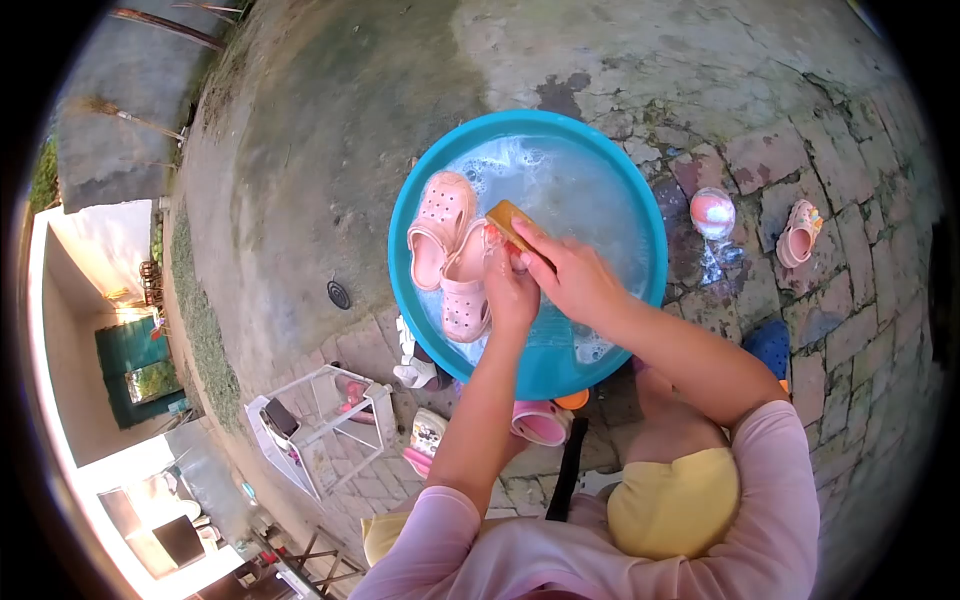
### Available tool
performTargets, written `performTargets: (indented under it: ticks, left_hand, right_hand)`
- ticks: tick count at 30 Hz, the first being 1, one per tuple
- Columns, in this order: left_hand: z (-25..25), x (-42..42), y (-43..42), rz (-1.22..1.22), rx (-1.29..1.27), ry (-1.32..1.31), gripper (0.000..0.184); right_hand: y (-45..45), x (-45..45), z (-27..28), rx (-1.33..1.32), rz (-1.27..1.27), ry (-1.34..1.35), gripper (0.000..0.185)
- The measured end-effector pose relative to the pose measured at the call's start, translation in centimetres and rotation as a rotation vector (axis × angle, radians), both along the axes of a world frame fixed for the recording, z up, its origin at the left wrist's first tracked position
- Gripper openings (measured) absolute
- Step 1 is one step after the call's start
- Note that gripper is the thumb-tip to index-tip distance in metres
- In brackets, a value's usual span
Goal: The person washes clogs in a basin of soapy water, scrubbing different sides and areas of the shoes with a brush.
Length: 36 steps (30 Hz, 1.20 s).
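Observation:
My right hand [575,280] is closed around a yellow-brown scrubbing brush [508,220], its bristles hidden from this side. Beside it, my left hand [511,290] grips the heel side of a pale pink clog [464,305], whose toe points toward me; the fingertips are partly covered. A second pale pink clog [441,215] rests against the left wall of the blue basin [655,240], toe pointing away. Cloudy, sudsy water [590,200] fills the basin under both hands.
Right of the basin are a round pink-and-white container [712,213], a small pink clog [799,234] and a blue shoe [768,348]. A white frame stand [325,425], white sandal [412,365], decorated shoe [427,437] and pink clog [541,424] lie nearer me. A drain cover [338,292] is left.

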State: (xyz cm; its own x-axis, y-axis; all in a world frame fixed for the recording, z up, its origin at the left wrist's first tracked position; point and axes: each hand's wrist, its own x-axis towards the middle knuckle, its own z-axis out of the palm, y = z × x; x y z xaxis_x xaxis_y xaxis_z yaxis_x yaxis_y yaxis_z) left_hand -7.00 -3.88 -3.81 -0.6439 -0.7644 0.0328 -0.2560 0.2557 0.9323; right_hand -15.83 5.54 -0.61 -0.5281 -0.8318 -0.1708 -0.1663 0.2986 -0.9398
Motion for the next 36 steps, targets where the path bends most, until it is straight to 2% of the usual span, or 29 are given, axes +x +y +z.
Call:
performTargets:
  ticks: [1,2,3,5,6,7,9,11,14,17,18,19,21,23,24,25,27,29,32,34,35,36]
  left_hand:
    - [1.0,-0.2,0.8,-0.086,-0.383,-0.094,0.032]
    - [-0.3,0.7,0.3,-0.146,-0.582,-0.155,0.031]
    - [-0.1,1.0,0.2,-0.156,-0.585,-0.158,0.031]
    - [0.5,1.5,0.0,-0.015,-0.148,-0.255,0.033]
    - [0.0,1.9,-0.5,0.035,0.075,-0.187,0.034]
    - [-0.7,2.0,-0.5,0.04,0.08,-0.182,0.034]
    - [-1.5,1.5,-0.2,0.07,0.249,0.042,0.038]
    - [-0.8,1.3,0.1,0.078,0.221,0.043,0.033]
    - [-1.2,1.3,-1.1,0.087,0.156,0.036,0.033]
    - [-0.5,2.6,-0.7,0.05,0.225,-0.019,0.036]
    - [0.0,3.4,-0.3,-0.007,0.024,-0.143,0.046]
    - [0.3,3.4,-0.2,-0.015,0.022,-0.143,0.046]
    - [0.8,3.6,-0.1,0.012,0.095,-0.037,0.044]
    - [0.6,3.4,-0.4,0.064,0.092,-0.128,0.037]
    - [0.1,3.3,-0.2,0.063,0.208,-0.056,0.037]
    - [-0.3,3.3,0.1,0.057,0.322,0.015,0.037]
    - [-0.6,3.8,0.5,0.017,0.286,0.041,0.035]
    - [-0.6,4.7,0.1,0.035,0.131,-0.15,0.035]
    - [-0.6,5.5,-1.1,0.056,0.298,-0.044,0.034]
    - [0.6,4.9,-0.1,0.082,0.426,0.039,0.034]
    - [0.2,5.3,0.2,0.08,0.433,0.04,0.034]
    - [-0.5,6.0,0.5,-0.006,0.359,-0.089,0.036]
  right_hand:
    - [-0.8,-0.9,-0.2,0.008,-0.053,-0.108,0.043]
    - [-1.0,-1.6,-0.1,0.112,-0.053,-0.057,0.043]
    - [-0.6,-1.3,0.4,0.109,-0.062,-0.063,0.043]
    - [1.0,1.0,1.4,0.11,0.062,0.04,0.042]
    - [1.4,2.7,1.5,0.113,0.163,0.043,0.042]
    - [1.2,2.6,0.9,0.117,0.168,0.048,0.042]
    - [0.4,1.5,0.3,-0.013,0.049,-0.082,0.043]
    - [-0.1,1.2,1.1,0.041,0.079,-0.128,0.042]
    - [-1.0,0.7,1.0,-0.015,0.042,-0.01,0.042]
    - [-1.8,-0.5,-0.1,0.05,0.083,-0.116,0.041]
    - [-1.9,-1.8,-1.7,0.081,-0.041,-0.094,0.041]
    - [-1.7,-2.9,-1.8,0.111,-0.166,-0.069,0.041]
    - [-0.2,-2.7,-0.7,0.143,-0.152,-0.149,0.04]
    - [1.4,0.1,1.0,-0.01,-0.013,-0.026,0.04]
    - [1.0,1.9,1.1,-0.064,0.013,0.199,0.04]
    - [0.7,1.9,0.8,-0.058,0.012,0.197,0.04]
    - [-0.4,0.7,0.7,0.085,0.103,0.006,0.041]
    - [-1.0,0.1,0.4,0.093,0.096,0.036,0.041]
    - [-1.0,0.5,0.3,0.083,0.073,-0.007,0.041]
    - [0.1,2.4,0.4,0.083,0.181,0.1,0.042]
    - [0.0,1.9,-0.2,0.09,0.179,0.101,0.042]
    - [-0.6,0.8,-1.4,0.132,0.096,0.082,0.042]
